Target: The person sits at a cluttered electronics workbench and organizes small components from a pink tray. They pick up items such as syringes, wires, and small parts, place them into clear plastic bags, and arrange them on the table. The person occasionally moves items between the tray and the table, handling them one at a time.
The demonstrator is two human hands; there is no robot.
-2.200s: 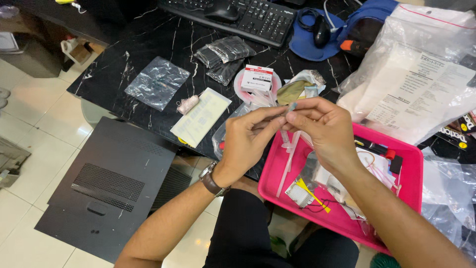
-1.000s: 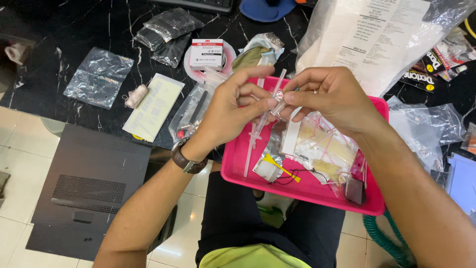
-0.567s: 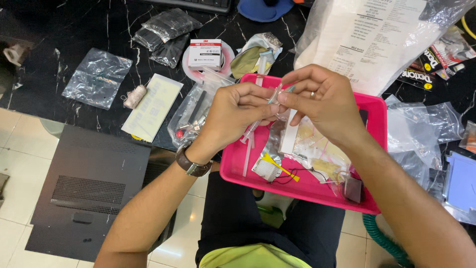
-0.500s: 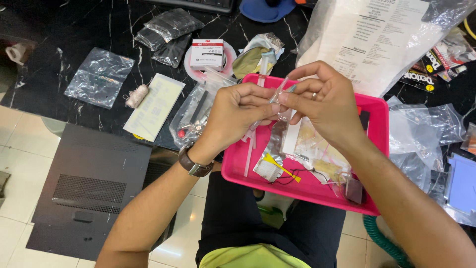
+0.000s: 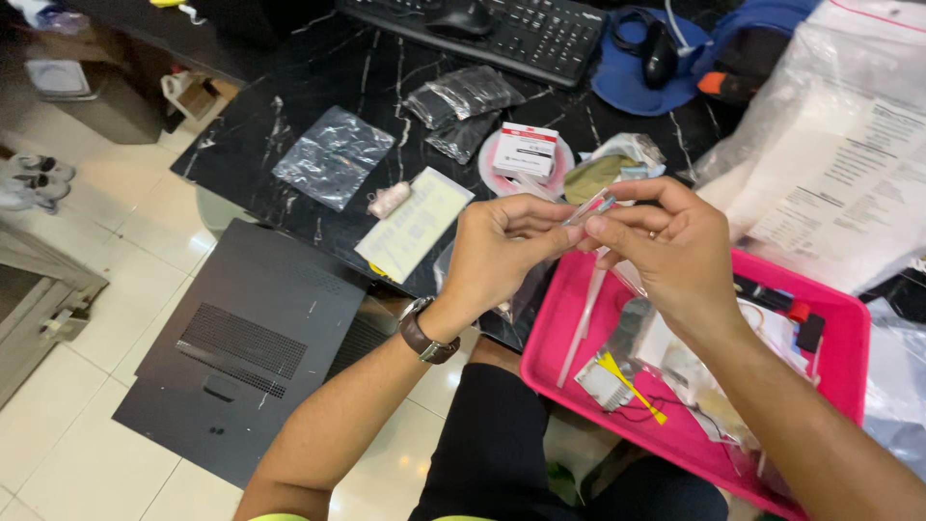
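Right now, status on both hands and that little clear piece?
Left hand and right hand both pinching small clear plastic piece. Held above pink tray. Nothing between the hands.

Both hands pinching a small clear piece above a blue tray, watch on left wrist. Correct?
Not quite: the tray is pink, not blue, as the head view shows. The rest stands: the left hand and right hand meet fingertip to fingertip on a small clear piece above the tray's near end, and a watch sits on the left wrist.
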